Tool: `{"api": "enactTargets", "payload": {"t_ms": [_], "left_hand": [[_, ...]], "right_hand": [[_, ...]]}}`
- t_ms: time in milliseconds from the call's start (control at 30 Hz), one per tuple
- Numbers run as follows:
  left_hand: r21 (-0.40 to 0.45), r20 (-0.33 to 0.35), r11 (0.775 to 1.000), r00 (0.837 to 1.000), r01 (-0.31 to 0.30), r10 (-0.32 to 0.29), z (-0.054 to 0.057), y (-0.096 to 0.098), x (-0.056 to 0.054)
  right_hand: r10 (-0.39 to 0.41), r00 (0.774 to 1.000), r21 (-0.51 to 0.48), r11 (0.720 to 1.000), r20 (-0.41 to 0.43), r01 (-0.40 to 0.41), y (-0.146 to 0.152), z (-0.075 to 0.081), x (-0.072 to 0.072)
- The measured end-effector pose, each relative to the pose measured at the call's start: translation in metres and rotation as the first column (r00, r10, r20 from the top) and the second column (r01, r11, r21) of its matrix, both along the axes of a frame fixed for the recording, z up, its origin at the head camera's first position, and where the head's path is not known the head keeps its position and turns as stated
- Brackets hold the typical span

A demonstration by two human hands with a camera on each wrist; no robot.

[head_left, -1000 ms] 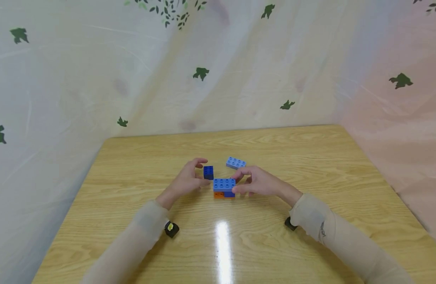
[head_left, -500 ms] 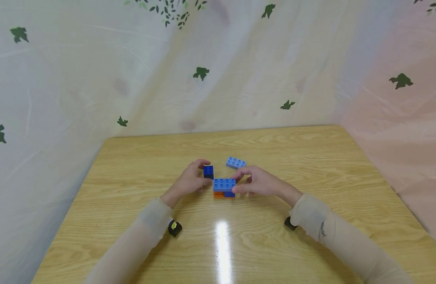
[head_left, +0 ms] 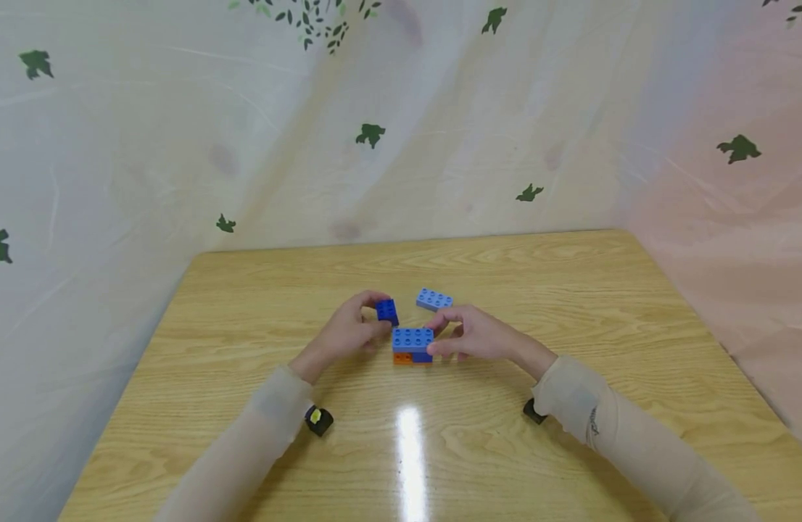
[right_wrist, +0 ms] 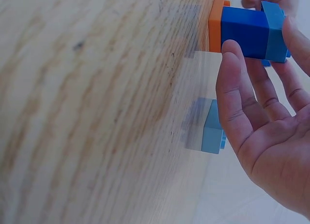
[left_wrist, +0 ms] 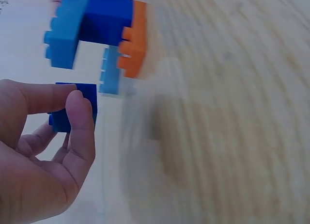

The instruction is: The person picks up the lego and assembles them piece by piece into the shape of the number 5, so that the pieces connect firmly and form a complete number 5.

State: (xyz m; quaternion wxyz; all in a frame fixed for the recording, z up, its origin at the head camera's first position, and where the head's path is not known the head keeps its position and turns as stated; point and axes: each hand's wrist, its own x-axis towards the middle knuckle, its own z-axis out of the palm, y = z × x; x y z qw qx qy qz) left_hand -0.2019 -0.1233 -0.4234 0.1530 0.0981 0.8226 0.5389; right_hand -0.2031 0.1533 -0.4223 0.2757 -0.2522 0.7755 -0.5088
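Observation:
My left hand [head_left: 345, 330] pinches a small dark blue toy brick [head_left: 386, 311] between thumb and fingers, the brick leaning slightly. Just right of it stands a stack of toy bricks: a blue brick [head_left: 412, 338] on top, a dark blue brick [right_wrist: 244, 32] under its right end, and an orange brick [head_left: 402, 358] at the bottom. In the left wrist view a gap shows between the top and orange bricks at the stack's left end. My right hand [head_left: 479, 333] holds the stack's right end, thumb on the top brick, a fingertip at the dark blue one.
Behind the stack a light blue brick [head_left: 434, 299] lies on the wooden table [head_left: 264, 312], close to the right fingers. A pale cloth [head_left: 427, 181] with leaf and bird prints hangs beyond the far edge. Dark wrist cameras [head_left: 319, 420] sit below both sleeves.
My left fingers have closed around the small dark blue brick, which now leans and sits a little higher than before. The right hand and the stack have stayed put.

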Motion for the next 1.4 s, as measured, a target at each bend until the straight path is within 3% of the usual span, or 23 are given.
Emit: {"api": "enactTargets", "payload": {"t_ms": [200, 400, 800, 1400], "left_hand": [[0.085, -0.06, 0.995, 0.997, 0.059, -0.054, 0.022, -0.001, 0.008], [0.103, -0.094, 0.982, 0.984, 0.16, -0.15, 0.037, 0.001, 0.019], [0.107, -0.07, 0.959, 0.964, 0.261, -0.255, 0.031, -0.002, 0.025], [0.088, -0.053, 0.95, 0.954, 0.298, -0.294, 0.026, -0.003, 0.025]], "right_hand": [[0.013, 1.0, -0.011, 1.0, -0.004, -0.013, 0.0, -0.001, 0.0], [0.008, 1.0, -0.004, 1.0, 0.004, -0.008, 0.0, -0.001, 0.0], [0.009, 1.0, -0.007, 1.0, 0.003, -0.009, 0.0, -0.002, -0.001], [0.013, 1.0, -0.013, 1.0, 0.001, -0.013, 0.001, -0.003, 0.0]]}}
